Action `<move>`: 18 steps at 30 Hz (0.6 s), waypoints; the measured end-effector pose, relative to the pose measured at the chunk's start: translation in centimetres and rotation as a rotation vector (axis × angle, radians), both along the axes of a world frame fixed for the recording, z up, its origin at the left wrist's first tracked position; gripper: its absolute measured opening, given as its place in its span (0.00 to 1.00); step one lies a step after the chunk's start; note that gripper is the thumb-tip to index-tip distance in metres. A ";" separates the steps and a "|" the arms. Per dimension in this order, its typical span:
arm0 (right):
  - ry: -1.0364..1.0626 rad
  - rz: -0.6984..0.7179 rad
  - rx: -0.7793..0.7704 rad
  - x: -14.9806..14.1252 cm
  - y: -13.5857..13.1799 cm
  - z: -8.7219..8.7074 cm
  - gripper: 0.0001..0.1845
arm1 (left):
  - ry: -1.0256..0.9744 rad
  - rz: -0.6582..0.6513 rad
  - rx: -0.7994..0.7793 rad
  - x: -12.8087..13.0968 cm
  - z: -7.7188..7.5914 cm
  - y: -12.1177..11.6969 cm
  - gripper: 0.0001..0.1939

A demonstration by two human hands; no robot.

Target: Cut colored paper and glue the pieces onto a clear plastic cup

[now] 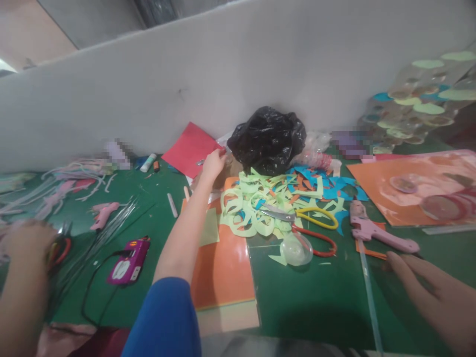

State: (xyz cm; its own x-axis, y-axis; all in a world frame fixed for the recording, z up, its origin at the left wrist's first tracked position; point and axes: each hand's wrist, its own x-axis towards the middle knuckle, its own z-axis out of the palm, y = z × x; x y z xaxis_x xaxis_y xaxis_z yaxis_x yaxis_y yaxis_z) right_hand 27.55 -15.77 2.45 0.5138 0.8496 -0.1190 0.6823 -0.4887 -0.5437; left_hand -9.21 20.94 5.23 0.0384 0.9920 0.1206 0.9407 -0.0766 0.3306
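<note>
Reaches toward the far middle of the green surface point(282, 282) with the left grip point(214, 162), with fingertips close together at the right corner of the red sheet point(191, 148). Cannot tell pinching from mere touching there. Lies flat from that point toward the far left, in the case of the sheet. Sits just to the right of the same fingertips, in the case of the black plastic bag point(267, 136), and so far nearer to the left grip than to the other.

Hovers or rests at the near right with the right grip point(433, 290), curled beside the near-right end of the pink glue gun point(385, 238). Cannot tell, with fingers partly out of sight, whether clamped on anything. Slants from far left to near right along the gun's long axis, with a clear glue stick point(368, 292) running toward the near edge.

Hides all contents inside the bunched bag. Continues rightward with a clear bottle point(316, 159), red-labelled and lying down. Rises at the far right into stacked plastic bottle pieces point(420, 104), with green and blue paper in or on them; cannot tell which. Shows, nearer, a red-banded clear cylinder point(451, 206) on an orange sheet point(375, 186).
</note>
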 end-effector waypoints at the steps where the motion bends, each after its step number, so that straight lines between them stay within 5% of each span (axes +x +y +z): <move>1: 0.014 -0.020 -0.007 0.1 0.1 0.1 0.20 | 0.002 -0.008 -0.018 0.2 -0.1 0.8 0.17; 5: 0.037 -0.061 -0.011 0.2 0.2 0.0 0.19 | 0.005 -0.014 -0.051 0.1 0.1 2.0 0.15; 12: -0.062 -0.107 0.228 -2.1 0.1 -0.8 0.17 | 0.131 -0.084 -0.001 -2.3 1.3 0.4 0.20; 18: -0.003 0.117 0.128 -0.7 0.8 -1.3 0.13 | 0.261 -0.170 0.047 -3.9 2.3 -0.1 0.21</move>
State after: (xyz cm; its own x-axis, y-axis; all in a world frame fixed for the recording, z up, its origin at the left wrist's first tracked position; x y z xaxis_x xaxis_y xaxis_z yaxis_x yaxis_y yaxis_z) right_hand 26.88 -14.98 1.14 0.4105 0.9118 -0.0048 0.7324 -0.3329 -0.5939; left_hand -13.12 20.83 7.56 0.2386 0.9623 0.1306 0.9658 -0.2492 0.0721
